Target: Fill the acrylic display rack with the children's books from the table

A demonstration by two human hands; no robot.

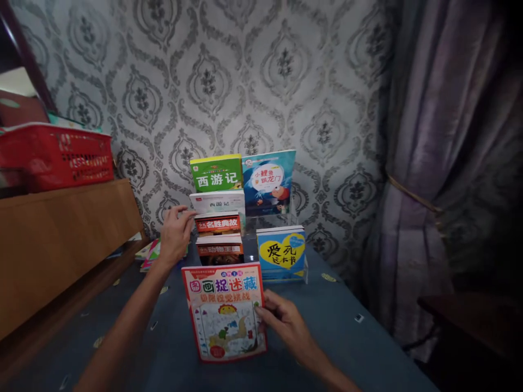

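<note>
My right hand (pixel 288 321) grips the right edge of a red-bordered children's picture book (pixel 226 326), thumb on its cover, held upright in front of a clear tiered book rack (pixel 269 223). My left hand (pixel 176 234) is at the rack's left side, its extended fingertips by the upper left corner of a red and white book (pixel 218 224). Behind that book stand a pale book (pixel 218 202) and a green book (pixel 216 173). Below it is a brown-red book (pixel 220 251). To the right are a blue book (pixel 268 182) and, lower, a blue book with a yellow heart (pixel 281 255).
The rack stands on a dark blue-grey cloth surface (pixel 339 332) against a patterned wall. Several colourful books (pixel 149 255) lie behind my left forearm. A red basket (pixel 81 158) sits on a wooden board (pixel 69 234) at left. A tied curtain (pixel 420 218) hangs at right.
</note>
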